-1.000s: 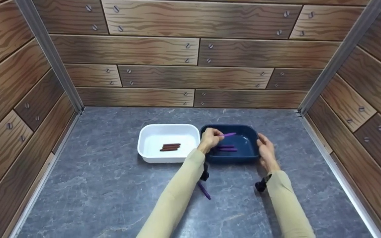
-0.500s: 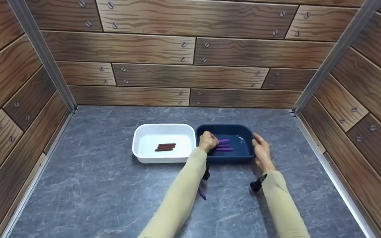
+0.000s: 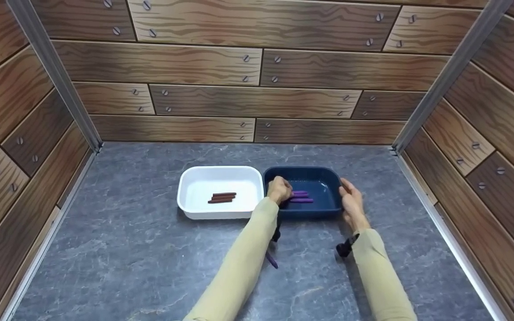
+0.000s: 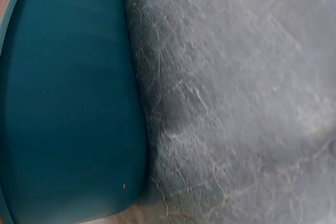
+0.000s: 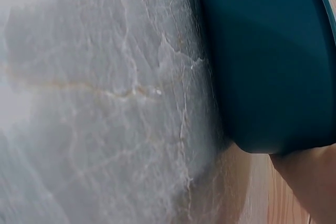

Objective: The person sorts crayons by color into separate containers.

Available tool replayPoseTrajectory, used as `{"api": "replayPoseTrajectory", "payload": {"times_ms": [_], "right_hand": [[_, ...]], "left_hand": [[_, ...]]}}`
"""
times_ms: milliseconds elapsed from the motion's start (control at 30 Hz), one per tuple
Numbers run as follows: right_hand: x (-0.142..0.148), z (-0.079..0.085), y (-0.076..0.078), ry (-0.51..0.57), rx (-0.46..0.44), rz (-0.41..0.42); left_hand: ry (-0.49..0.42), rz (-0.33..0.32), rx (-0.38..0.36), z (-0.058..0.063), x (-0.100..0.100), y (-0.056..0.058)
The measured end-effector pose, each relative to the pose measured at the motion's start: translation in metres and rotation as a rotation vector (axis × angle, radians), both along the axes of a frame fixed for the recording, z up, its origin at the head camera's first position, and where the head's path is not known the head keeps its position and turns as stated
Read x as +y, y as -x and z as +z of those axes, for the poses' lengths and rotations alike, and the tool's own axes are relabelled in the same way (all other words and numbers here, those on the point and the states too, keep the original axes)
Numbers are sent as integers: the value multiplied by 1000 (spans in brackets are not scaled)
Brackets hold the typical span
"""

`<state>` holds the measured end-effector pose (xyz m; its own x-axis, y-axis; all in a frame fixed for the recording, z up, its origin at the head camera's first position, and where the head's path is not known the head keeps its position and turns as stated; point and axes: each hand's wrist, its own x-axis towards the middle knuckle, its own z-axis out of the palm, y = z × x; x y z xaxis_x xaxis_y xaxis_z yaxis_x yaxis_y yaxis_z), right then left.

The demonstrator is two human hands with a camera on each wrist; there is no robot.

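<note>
My left hand point(image 3: 280, 190) reaches into the dark blue tray point(image 3: 304, 214), pinching the left end of a purple stick point(image 3: 300, 192). Two more purple sticks point(image 3: 301, 200) lie just in front of it, almost parallel. My right hand point(image 3: 352, 203) rests against the tray's right end, its fingertips at the rim. Both wrist views show the tray's outer wall point(image 4: 73, 98); in the right one, part of the right hand point(image 5: 310, 177) lies against the tray's end. Another purple stick point(image 3: 271, 260) lies on the table, partly hidden by the left forearm.
A white tray point(image 3: 220, 215) stands close to the left of the blue one, with several dark brown sticks point(image 3: 222, 198) inside. The grey marbled table point(image 3: 127, 249) is enclosed by wood-patterned walls point(image 3: 221, 100) at the back and sides.
My left hand has lowered the purple stick from above the blue tray to beside the other two. The right hand stays at the tray's right end. The head view has shifted slightly.
</note>
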<state>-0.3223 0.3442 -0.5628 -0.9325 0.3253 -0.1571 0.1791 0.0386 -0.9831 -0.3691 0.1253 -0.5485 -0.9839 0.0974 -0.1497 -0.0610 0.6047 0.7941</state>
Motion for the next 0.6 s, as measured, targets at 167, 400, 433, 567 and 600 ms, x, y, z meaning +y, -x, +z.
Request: {"api": "replayPoseTrajectory", "payload": {"times_ms": [167, 400, 433, 567, 600], "right_hand": [[-1, -1, 0, 5, -4, -3], [-2, -1, 2, -4, -9, -1], [-2, -1, 2, -3, -4, 2], [-1, 1, 1, -1, 0, 3], [-1, 1, 1, 1, -1, 3]], "left_hand": [[-48, -32, 47, -1, -3, 0], [-218, -92, 52, 4, -7, -3], [-232, -95, 56, 5, -8, -4], [-256, -109, 81, 8, -9, -7], [-252, -113, 88, 9, -9, -8]]}}
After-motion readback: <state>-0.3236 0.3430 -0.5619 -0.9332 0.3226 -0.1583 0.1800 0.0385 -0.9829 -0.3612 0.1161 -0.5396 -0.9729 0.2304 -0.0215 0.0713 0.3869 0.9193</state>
